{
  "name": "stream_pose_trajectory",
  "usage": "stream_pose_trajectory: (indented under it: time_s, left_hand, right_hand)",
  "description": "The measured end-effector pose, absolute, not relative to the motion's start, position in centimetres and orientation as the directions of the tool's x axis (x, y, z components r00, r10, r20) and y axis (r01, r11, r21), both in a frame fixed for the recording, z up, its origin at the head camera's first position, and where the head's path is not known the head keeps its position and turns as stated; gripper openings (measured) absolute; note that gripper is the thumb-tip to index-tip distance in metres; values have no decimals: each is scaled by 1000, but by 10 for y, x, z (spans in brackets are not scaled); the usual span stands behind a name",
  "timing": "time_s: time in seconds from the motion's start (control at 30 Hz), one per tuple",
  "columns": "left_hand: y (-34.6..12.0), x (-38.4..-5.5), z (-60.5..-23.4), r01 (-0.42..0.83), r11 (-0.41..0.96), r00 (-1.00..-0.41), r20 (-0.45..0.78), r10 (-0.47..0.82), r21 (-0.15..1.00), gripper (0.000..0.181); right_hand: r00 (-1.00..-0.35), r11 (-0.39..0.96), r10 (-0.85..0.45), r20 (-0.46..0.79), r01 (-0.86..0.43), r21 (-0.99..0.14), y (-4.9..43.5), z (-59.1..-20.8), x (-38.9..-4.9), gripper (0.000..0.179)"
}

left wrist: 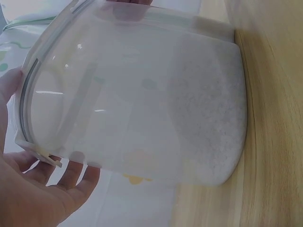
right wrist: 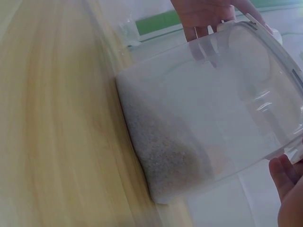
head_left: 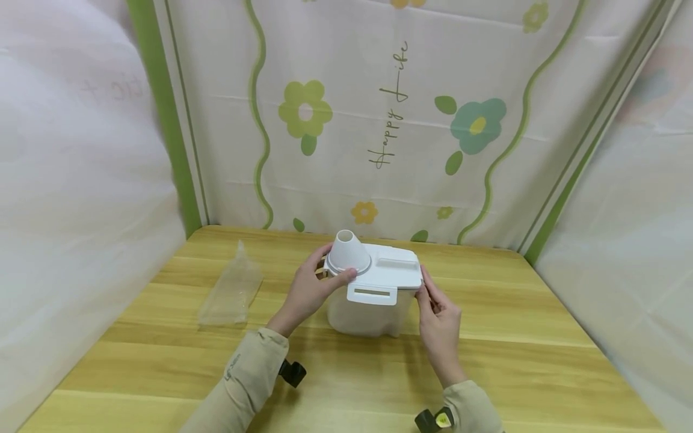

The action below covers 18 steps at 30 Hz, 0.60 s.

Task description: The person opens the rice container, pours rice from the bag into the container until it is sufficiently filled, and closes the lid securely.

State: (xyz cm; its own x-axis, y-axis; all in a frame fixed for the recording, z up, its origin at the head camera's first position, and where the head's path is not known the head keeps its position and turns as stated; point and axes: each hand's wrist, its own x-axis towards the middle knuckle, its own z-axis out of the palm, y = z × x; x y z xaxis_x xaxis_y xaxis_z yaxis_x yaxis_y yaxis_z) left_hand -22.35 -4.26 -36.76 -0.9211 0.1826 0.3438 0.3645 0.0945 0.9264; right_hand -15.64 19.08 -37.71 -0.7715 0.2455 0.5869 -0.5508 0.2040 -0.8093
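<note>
A translucent storage container [head_left: 357, 316] with a white lid [head_left: 397, 255] stands on the table. Its lid carries a cone-shaped cap [head_left: 346, 249] at the left end and a front clip [head_left: 372, 294] sticking outward. Pale grains [right wrist: 163, 156] fill the bottom, seen through the wall in both wrist views. My left hand [head_left: 311, 288] grips the lid's left end, thumb on top beside the cone, fingertips against the side wall in the left wrist view. With thumb and fingers, my right hand [head_left: 441, 322] pinches the lid's right end; part of that grip is hidden.
A clear, crumpled plastic bag [head_left: 233, 291] lies to the left on the wooden table [head_left: 520, 343]. Behind the table hangs a flowered curtain [head_left: 346, 180], with pale fabric walls on both sides.
</note>
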Motion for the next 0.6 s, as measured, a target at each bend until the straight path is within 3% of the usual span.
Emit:
stream_pose_trajectory:
  time_s: [0.3, 0.6]
  left_hand:
    - [-42, -224, -367, 383, 96, -915, 362, 180, 919, 70]
    - [-41, -223, -367, 403, 110, -908, 382, 174, 908, 70]
  right_hand:
    - [-770, 219, 249, 588, -547, -808, 190, -376, -156, 34]
    - [-802, 127, 252, 541, -527, -840, 199, -396, -167, 32]
